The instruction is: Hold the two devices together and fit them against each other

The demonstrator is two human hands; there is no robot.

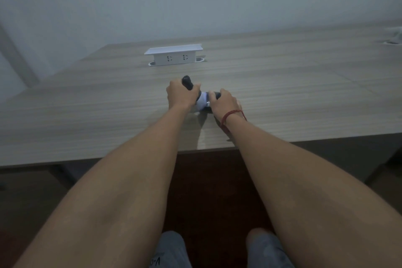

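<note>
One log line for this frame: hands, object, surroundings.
left hand: grips black handle | right hand: grips dark end of same object | white middle part between hands | on wooden table | white socket box behind

Your left hand (pixel 181 95) grips a black handle (pixel 187 82), your right hand (pixel 224 102) grips the device (pixel 203 102) on the table (pixel 304 93), socket box (pixel 174 55) beyond.

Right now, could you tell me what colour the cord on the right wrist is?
Red cord, clearest in the head view.
</note>
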